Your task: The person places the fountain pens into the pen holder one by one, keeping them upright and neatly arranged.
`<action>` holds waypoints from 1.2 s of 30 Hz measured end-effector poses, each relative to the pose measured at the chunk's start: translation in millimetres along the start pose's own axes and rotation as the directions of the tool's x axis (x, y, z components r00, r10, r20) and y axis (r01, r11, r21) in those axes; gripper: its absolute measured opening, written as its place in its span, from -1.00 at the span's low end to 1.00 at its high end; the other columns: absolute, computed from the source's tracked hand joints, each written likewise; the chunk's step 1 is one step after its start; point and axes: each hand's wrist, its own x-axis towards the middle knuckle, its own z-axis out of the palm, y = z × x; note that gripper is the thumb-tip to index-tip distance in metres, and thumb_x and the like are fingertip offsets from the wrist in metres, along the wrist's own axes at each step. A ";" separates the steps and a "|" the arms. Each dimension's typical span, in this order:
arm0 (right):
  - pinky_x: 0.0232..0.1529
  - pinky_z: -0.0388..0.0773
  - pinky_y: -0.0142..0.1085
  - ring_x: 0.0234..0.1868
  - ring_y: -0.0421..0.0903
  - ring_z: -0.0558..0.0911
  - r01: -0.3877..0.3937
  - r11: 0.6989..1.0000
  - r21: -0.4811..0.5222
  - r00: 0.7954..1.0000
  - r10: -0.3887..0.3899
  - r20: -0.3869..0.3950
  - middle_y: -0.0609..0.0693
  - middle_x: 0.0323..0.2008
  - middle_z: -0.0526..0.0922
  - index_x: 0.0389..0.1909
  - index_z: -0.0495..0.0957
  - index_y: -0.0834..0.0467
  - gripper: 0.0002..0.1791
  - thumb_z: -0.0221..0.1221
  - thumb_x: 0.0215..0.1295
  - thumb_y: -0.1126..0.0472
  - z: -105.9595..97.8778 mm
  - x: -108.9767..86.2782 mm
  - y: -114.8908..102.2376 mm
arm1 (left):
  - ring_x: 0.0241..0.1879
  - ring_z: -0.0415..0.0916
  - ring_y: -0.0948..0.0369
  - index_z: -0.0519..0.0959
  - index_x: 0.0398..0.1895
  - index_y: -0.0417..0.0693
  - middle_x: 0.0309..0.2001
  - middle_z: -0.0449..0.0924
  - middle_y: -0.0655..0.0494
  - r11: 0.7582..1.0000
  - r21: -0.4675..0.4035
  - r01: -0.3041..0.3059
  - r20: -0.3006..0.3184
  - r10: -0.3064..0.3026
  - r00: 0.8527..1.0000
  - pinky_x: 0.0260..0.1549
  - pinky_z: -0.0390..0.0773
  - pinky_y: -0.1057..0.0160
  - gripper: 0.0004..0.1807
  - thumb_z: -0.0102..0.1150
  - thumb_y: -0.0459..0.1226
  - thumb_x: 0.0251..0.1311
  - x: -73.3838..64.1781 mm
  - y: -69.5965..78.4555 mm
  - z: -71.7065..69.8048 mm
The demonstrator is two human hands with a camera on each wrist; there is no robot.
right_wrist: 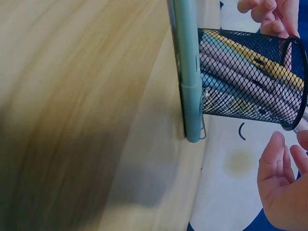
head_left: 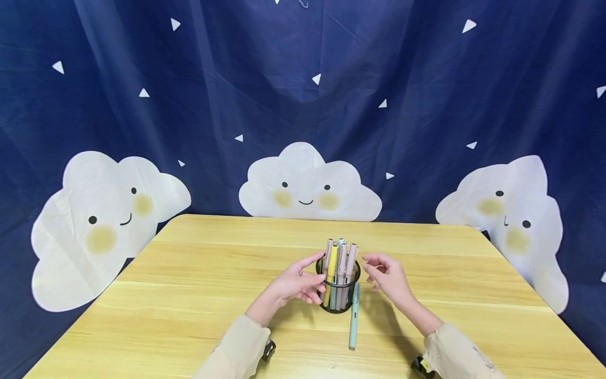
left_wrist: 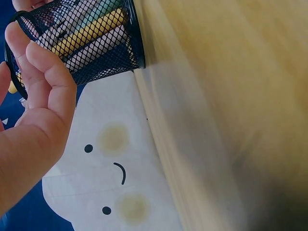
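A black mesh pen holder [head_left: 337, 311] stands upright on the table, filled with several pens. Among them are a yellow pen [head_left: 333, 259] and several pale pink ones, including one pink pen [head_left: 352, 255] at the right. My left hand [head_left: 294, 283] is at the holder's left side, index finger along the rim and thumb at the front. In the left wrist view its fingertips overlap the mesh near the rim. To the right of the holder, my right hand [head_left: 389, 276] hovers with loosely bent fingers, nothing between them. A light teal pen [right_wrist: 190, 72] with a clip lies at the holder's foot.
The wooden table [head_left: 213, 268] extends to both sides. Behind its far edge hangs a dark blue curtain [head_left: 284, 63] with white clouds and small triangles. Both sleeves carry a dark wrist device near the front of the table.
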 end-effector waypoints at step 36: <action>-0.73 0.54 -0.23 -0.73 -0.11 0.49 -0.368 0.926 -0.087 0.800 0.363 0.477 0.24 -0.46 0.48 0.31 -0.15 0.30 -0.14 0.18 0.12 0.26 -10.7 -13.8 19.5 | -0.65 0.53 0.21 -0.02 0.38 0.08 -0.45 0.58 -0.09 1.000 0.002 -0.003 0.009 0.003 1.000 -0.63 0.52 0.38 -0.25 0.09 -0.28 0.16 -0.2 -0.9 0.2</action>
